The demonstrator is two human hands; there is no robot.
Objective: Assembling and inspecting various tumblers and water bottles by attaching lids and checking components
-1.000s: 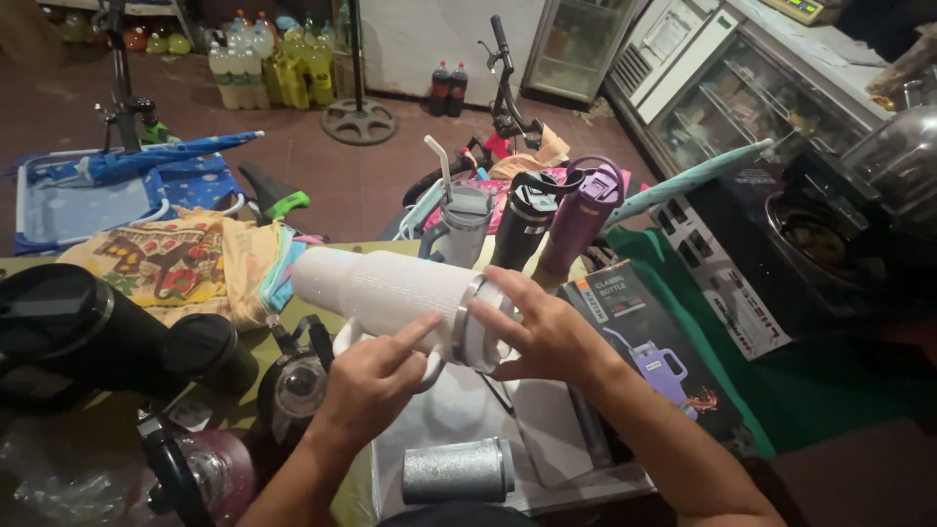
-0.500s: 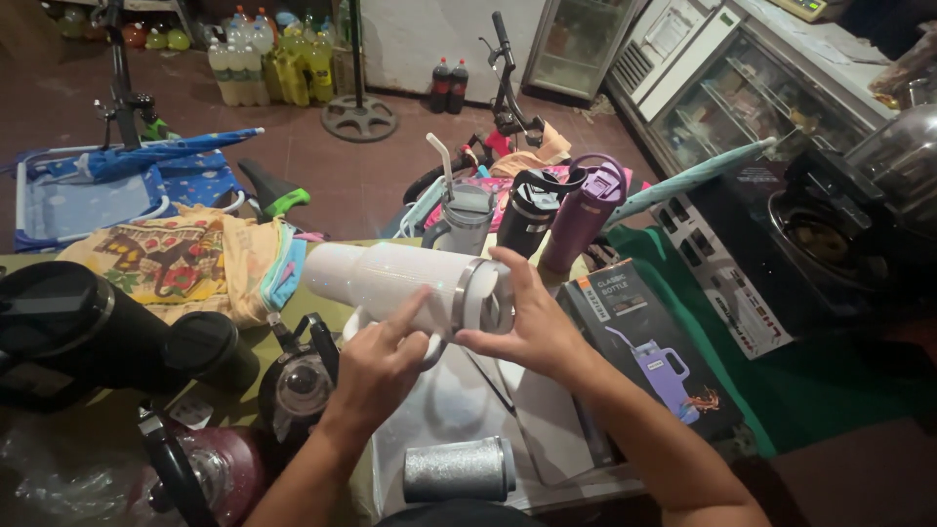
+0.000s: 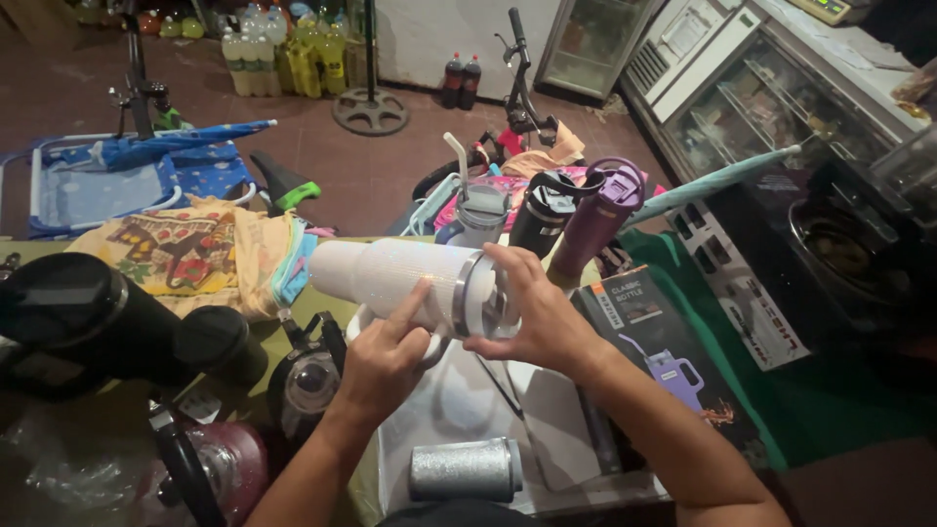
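while lying sideways in mid-air above the cluttered table, white tumbler was held between both hands, base pointing left, lid end right. right hand wrapped over the lid end, fingers curled around the rim, grip closed on the tumbler. left hand under the body, forefinger stretched up along the white wall near the metal band, other fingers folded below; appeared to touch the handle, though hidden by the hand, so hard to say how firmly clasped.

lid itself mostly covered by the right palm; shape not readable. tumbler surface pale, faintly textured, tapering toward the base, silver ring near the top.

below the hands, a white tray with a glittery silver cylinder lying on its side. just right, a dark box showing a purple mug. behind, a purple bottle and black bottle standing upright. at left, large black flask, partly cut by the frame edge.
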